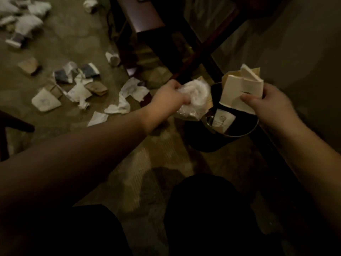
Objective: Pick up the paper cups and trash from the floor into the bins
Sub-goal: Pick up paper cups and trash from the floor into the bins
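left hand [171, 97] grips crumpled clear plastic [193, 91] at the bin's near-left rim | right hand [265, 102] pinches flattened paper cups [238, 89] above the dark bin [228, 134], paper already inside | more cups and scraps [79, 85] litter the carpet [147, 163] to the left

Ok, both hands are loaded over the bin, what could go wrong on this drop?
The left hand grips a crumpled plastic wad that hangs over the near rim of the black bin, so it may fall outside. The right hand pinches flattened paper cups; loose ones could slip. The bin already holds trash, so pieces might bounce out.
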